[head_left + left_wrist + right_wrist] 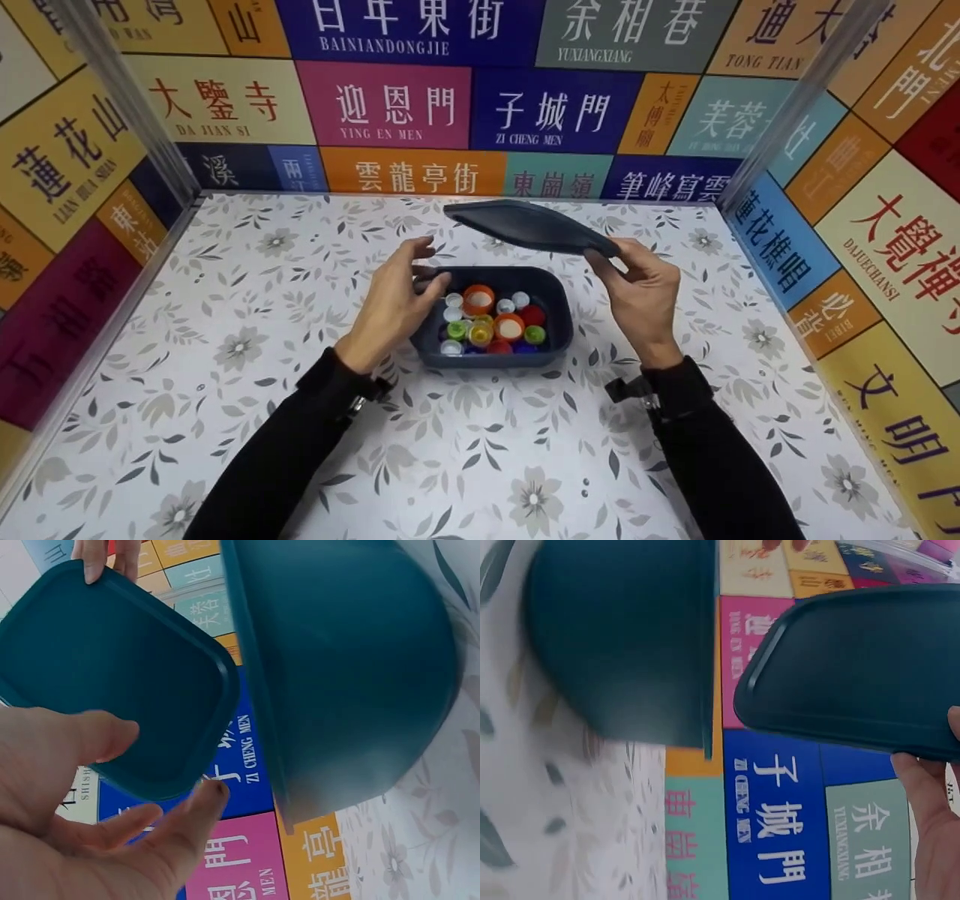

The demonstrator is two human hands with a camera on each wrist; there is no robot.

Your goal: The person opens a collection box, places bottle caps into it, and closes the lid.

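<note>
A dark blue-green plastic box (491, 361) stands on the table with bottle caps (480, 326) of several colours inside: orange, white, green, yellow and red. Above its far side, tilted in the air, is the matching lid (525, 225). My right hand (645, 296) pinches the lid at its right corner, thumb on one face and fingers on the other. Beside the box's left end is my left hand (397, 307), thumb over the rim in the head view. In the left wrist view, its fingers (187, 829) spread loosely with nothing between them, and the lid (112, 675) shows behind.
A white tabletop (247, 427) with a grey flower and leaf print lies under the box. Upright panels (382, 101) with coloured blocks of Chinese lettering close off the back and both sides. Each wrist carries a black strap (671, 390) with a small device.
</note>
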